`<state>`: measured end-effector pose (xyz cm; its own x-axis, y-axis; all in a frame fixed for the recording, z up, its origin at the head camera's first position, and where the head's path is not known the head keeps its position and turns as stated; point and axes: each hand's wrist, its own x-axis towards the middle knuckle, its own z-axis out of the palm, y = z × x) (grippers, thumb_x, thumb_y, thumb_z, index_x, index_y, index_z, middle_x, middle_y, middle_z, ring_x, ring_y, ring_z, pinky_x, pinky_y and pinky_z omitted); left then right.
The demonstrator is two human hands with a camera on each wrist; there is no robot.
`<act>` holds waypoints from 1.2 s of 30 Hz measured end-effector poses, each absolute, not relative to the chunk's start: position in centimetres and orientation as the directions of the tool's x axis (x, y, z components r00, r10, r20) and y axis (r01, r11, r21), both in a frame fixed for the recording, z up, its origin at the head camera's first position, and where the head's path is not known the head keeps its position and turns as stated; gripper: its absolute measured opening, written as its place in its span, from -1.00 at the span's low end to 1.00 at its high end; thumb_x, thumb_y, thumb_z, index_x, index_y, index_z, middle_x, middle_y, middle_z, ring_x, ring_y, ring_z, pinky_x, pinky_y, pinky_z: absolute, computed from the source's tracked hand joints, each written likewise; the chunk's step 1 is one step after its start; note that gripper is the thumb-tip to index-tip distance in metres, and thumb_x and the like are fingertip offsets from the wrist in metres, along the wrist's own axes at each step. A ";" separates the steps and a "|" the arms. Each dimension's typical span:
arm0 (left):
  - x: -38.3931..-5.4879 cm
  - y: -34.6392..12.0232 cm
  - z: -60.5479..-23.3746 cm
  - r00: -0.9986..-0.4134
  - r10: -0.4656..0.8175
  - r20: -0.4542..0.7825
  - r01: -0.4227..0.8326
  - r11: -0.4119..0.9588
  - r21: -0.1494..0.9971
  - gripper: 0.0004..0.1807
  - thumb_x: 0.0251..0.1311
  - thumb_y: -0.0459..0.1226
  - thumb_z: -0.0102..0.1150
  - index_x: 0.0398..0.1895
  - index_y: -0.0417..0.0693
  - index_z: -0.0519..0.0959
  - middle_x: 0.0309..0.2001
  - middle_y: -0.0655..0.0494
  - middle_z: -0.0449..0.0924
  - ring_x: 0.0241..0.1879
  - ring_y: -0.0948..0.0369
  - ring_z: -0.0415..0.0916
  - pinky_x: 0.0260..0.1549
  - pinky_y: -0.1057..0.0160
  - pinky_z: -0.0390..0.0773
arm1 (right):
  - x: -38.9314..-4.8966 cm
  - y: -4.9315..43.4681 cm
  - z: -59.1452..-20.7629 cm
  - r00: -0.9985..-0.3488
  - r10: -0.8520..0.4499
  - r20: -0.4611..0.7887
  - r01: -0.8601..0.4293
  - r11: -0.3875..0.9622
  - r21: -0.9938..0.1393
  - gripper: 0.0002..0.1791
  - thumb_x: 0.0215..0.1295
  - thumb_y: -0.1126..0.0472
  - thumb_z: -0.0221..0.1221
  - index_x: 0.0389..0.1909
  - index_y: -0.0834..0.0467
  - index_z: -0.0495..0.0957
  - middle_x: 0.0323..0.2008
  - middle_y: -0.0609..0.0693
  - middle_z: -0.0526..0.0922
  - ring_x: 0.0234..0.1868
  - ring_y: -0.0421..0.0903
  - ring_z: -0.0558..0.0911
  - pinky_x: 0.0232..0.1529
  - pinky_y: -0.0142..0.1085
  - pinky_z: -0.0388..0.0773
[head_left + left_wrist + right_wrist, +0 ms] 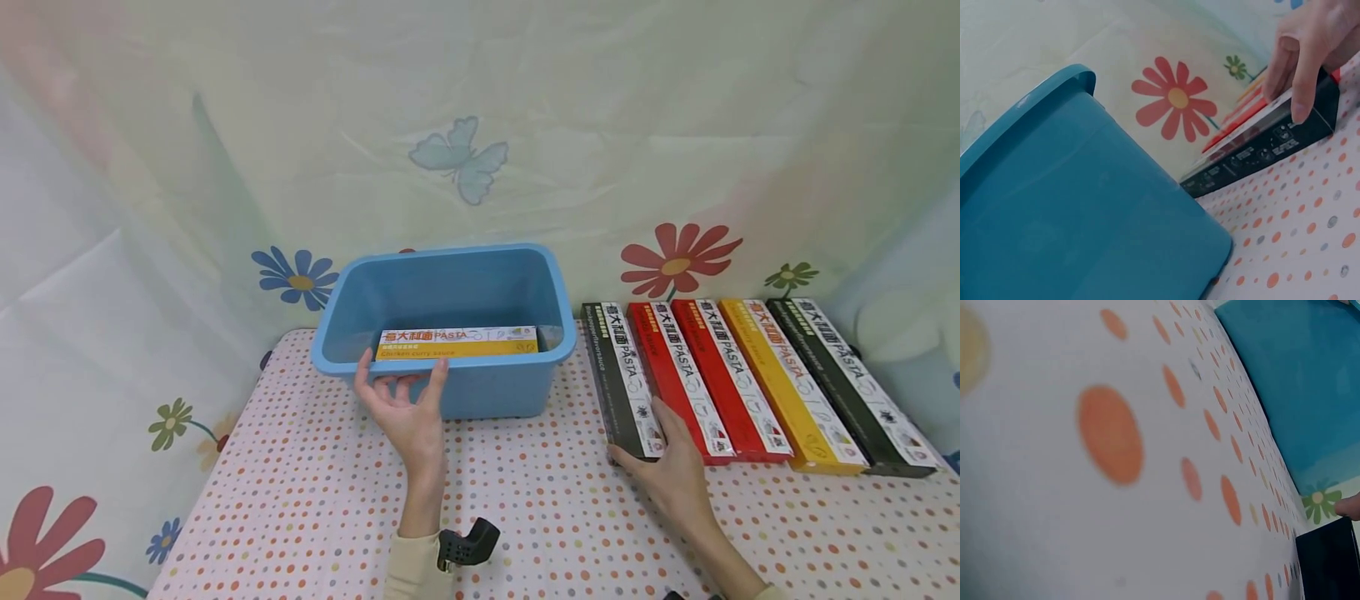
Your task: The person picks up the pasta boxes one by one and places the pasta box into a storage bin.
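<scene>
A blue plastic bin [480, 387] stands near the back of the table, with a yellow-and-white pasta box [457, 343] lying inside along its front wall. My left hand [405, 421] holds the bin's front rim, its thumb and one finger reaching up over the edge. To the right, my right hand [671, 475] grips the near end of a black pasta box [611, 375], thumb on its left side and fingers on its right. In the left wrist view, the thumb of the right hand [1313, 53] presses against the side of that black box [1260, 153].
Right of the gripped box lie two red pasta boxes [678, 379] [731, 379], a yellow one [791, 383] and another black one [847, 387], side by side. A dotted cloth [300, 500] covers the table, and a flowered curtain [562, 125] hangs behind.
</scene>
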<state>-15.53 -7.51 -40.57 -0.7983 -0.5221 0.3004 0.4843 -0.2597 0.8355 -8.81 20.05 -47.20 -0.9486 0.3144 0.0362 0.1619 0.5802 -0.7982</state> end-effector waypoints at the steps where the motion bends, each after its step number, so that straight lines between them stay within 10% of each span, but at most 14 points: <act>1: -15.5 -7.5 -40.6 -0.797 -0.522 0.304 0.486 -0.255 0.836 0.04 0.12 -0.51 0.50 0.58 -0.10 0.05 0.02 -0.08 0.34 -0.14 0.06 0.47 -0.15 0.22 0.71 | -8.7 20.0 -47.2 -0.949 0.314 0.034 0.164 0.582 -0.797 0.22 0.12 0.17 0.55 0.62 0.39 -0.04 0.56 0.42 0.08 0.52 0.36 0.17 0.48 0.29 0.17; 19: -15.6 -7.6 -40.7 -0.791 -0.528 0.309 0.489 -0.242 0.838 0.03 0.12 -0.50 0.50 0.57 -0.07 0.08 -0.07 -0.01 0.30 -0.14 0.05 0.46 -0.10 0.17 0.68 | -9.0 19.3 -48.0 -0.935 0.351 -0.053 0.246 0.533 -0.810 0.39 0.13 -0.06 0.55 0.67 0.29 -0.24 0.61 0.41 -0.01 0.60 0.34 0.06 0.54 0.26 0.07; 36: -15.7 -7.5 -40.7 -0.788 -0.533 0.308 0.493 -0.248 0.834 0.03 0.10 -0.51 0.51 0.56 -0.13 0.08 -0.10 0.00 0.30 -0.16 0.06 0.46 -0.17 0.23 0.70 | -9.2 19.1 -48.1 -0.934 0.357 0.000 0.197 0.514 -0.835 0.20 0.17 0.32 0.43 0.66 0.33 -0.17 0.55 0.46 0.10 0.42 0.34 0.26 0.39 0.23 0.24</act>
